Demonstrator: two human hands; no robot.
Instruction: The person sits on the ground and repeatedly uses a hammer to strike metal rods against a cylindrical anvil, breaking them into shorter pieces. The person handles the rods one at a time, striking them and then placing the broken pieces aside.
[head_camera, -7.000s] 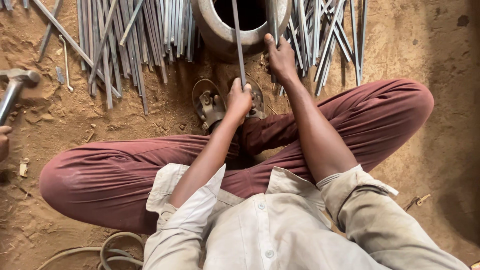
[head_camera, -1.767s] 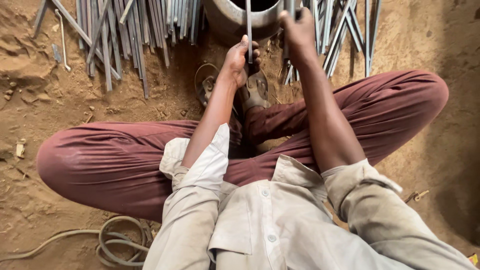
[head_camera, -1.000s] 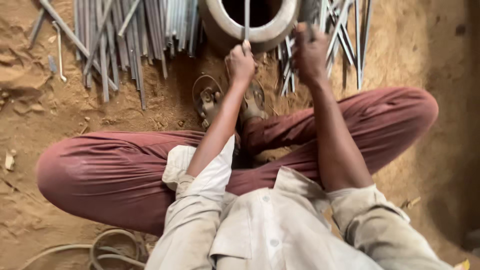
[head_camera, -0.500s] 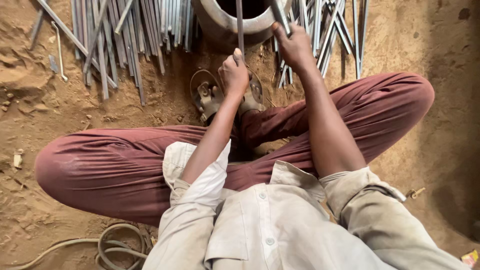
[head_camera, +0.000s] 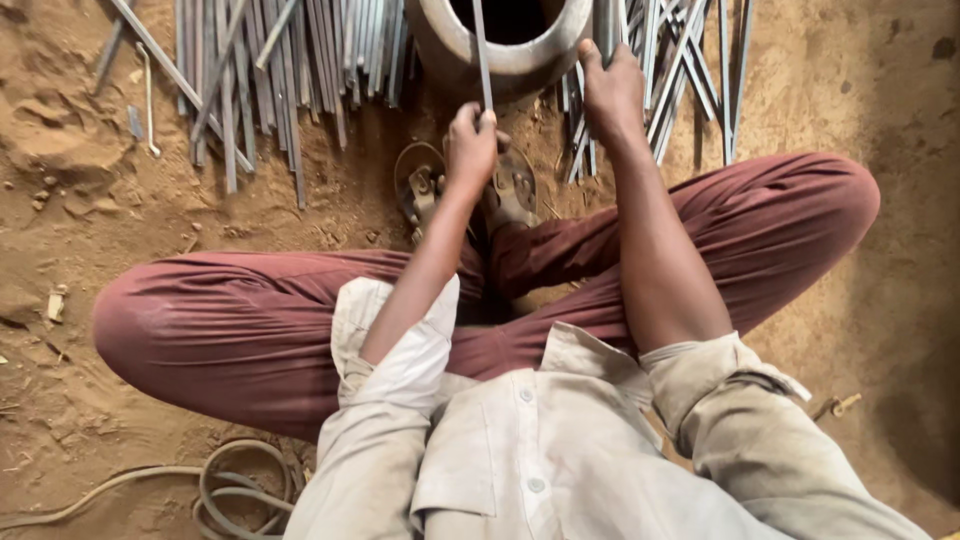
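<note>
Left hand (head_camera: 472, 140): fist closed around a thin metal rod (head_camera: 482, 55), gripping its lower end; the rod stands upright, upper part in front of the mouth of the round pot (head_camera: 505, 70).
Right hand (head_camera: 610, 92): fingers wrapped on a second rod (head_camera: 604, 22) at the pot's right rim; top of that rod runs out of view.
Pot: sits on the sandy ground (head_camera: 150, 210) just beyond the crossed legs (head_camera: 250, 320), between two spreads of loose rods (head_camera: 290, 60).
Sandals (head_camera: 420, 185): just under the left hand, near the pot's base.
Doing it well: my read is keep both grips low and firm, hold the rods straight, steady the pot with the right hand's heel so it doesn't tip, keep feet away from rod ends.
Cable (head_camera: 230, 480): coiled on the ground at the left hip, well apart from the work.
Change vs half a second ago: left hand sits slightly higher toward the pot; right hand moved from loose rods onto the rim-side rod; pot and piles unchanged.
</note>
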